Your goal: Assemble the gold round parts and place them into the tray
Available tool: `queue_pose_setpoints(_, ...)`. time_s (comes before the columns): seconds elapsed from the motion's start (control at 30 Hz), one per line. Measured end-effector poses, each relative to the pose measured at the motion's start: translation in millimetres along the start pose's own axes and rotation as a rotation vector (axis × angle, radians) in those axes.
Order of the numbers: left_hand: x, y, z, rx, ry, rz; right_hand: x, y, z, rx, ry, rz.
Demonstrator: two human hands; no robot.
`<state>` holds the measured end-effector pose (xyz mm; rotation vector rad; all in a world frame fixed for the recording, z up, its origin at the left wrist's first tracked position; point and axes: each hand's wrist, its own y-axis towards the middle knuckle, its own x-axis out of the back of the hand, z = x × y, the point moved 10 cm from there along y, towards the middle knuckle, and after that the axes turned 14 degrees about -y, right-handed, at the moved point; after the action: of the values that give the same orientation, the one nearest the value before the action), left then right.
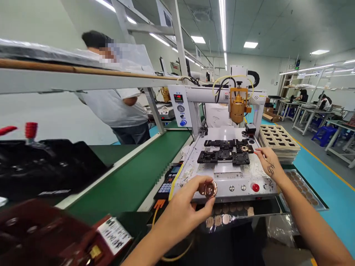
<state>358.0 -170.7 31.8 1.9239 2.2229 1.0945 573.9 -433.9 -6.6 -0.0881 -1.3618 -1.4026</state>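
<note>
Between the thumb and fingers of my left hand [187, 205], a round, shiny copper-coloured metal part [210, 189] is held up in front of the machine's front panel. My right hand [268, 164] reaches to the right end of the black fixture [240, 158] on the machine bed. Its fingertips are close together beside the fixture, with a small red spot at them; what they pinch, if anything, is too small to make out. Another copper-coloured ring part [245, 148] lies in the fixture's right rear nest, just left of these fingertips.
Above the bed hangs a brass-coloured dispensing head [237, 111]. A green conveyor belt [138, 177] runs along the left. Stacked trays [279, 140] stand at right, above a tray of round discs [303, 190]. A dark red box [41, 236] lies lower left. A person [119, 111] stands beyond the belt.
</note>
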Motion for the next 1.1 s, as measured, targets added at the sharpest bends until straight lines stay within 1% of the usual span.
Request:
queue_pose_setpoints(0.07,-2.7,-20.8,14.9,0.018,-0.01,-0.018,24.5,-46.5,-2.3,-0.049,-0.014,-0.045)
queue_pose_setpoints(0.13,-9.6,-40.0,32.4,0.053,-0.04,-0.014,38.8,-87.0,-9.6,-0.105,-0.032,-0.076)
queue_pose_setpoints(0.2,-24.3,-56.4,53.5,0.116,-0.096,0.04,40.7,-116.3,-17.1,-0.145,-0.049,-0.095)
queue_pose_setpoints(0.27,-44.7,-70.7,77.1,0.195,-0.163,0.127,35.2,-136.1,-19.5,-0.182,-0.066,-0.129)
queue_pose_setpoints(0.33,-65.2,-82.5,100.7,0.266,-0.212,0.209,24.6,-150.8,-7.2,-0.174,-0.045,-0.167)
queue_pose_setpoints(0.37,-75.0,-86.8,111.1,0.288,-0.233,0.248,15.0,-156.9,6.2,-0.139,-0.015,-0.157)
queue_pose_setpoints(0.4,-84.2,-89.7,120.0,0.298,-0.253,0.284,2.0,-162.6,24.1,-0.081,0.026,-0.122)
queue_pose_setpoints(0.5,-105.2,-90.3,138.4,0.274,-0.297,0.353,-52.9,-181.8,85.5,0.125,0.139,0.112)
queue_pose_setpoints(0.53,-110.2,-88.8,142.5,0.261,-0.297,0.365,-70.5,-188.1,100.4,0.166,0.157,0.177)
queue_pose_setpoints(0.6,-118.1,-86.0,149.6,0.25,-0.281,0.385,-99.7,-197.1,116.5,0.204,0.171,0.259)
queue_pose_setpoints(0.67,-124.5,-85.3,154.3,0.252,-0.27,0.409,-119.8,-201.8,117.5,0.207,0.159,0.295)
queue_pose_setpoints(0.77,-128.5,-86.4,157.7,0.259,-0.266,0.426,-135.2,-207.2,110.0,0.22,0.127,0.318)
queue_pose_setpoints(0.93,-129.2,-88.1,162.4,0.309,-0.258,0.458,-141.2,-216.7,103.8,0.251,0.116,0.31)
queue_pose_setpoints(1.1,-127.2,-85.8,164.0,0.329,-0.266,0.473,-139.3,-234.4,103.3,0.266,0.198,0.285)
